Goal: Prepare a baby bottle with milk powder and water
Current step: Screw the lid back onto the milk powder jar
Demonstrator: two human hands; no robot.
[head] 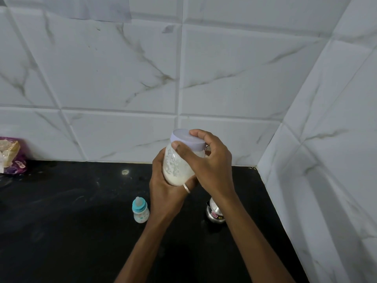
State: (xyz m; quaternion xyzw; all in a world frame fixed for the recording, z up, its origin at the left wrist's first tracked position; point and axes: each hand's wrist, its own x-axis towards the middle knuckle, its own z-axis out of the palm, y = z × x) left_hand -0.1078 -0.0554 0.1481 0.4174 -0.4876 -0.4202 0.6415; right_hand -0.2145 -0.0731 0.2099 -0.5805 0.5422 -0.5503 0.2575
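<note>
A clear patterned jar of white milk powder (175, 167) is held up above the black counter, tilted a little. My left hand (163, 186) grips its lower body from below. My right hand (206, 158) curls over its pale lilac lid (186, 140), thumb on the near rim and fingers on the far side. A small baby bottle (140, 210) with a teal collar and clear teat stands upright on the counter, just left of my left wrist.
A small steel vessel (214, 213) sits on the black counter (71, 211) under my right forearm. A purple packet (11, 155) leans at the far left against the white marble-tiled wall (122, 78). Another tiled wall (330, 160) closes the right side.
</note>
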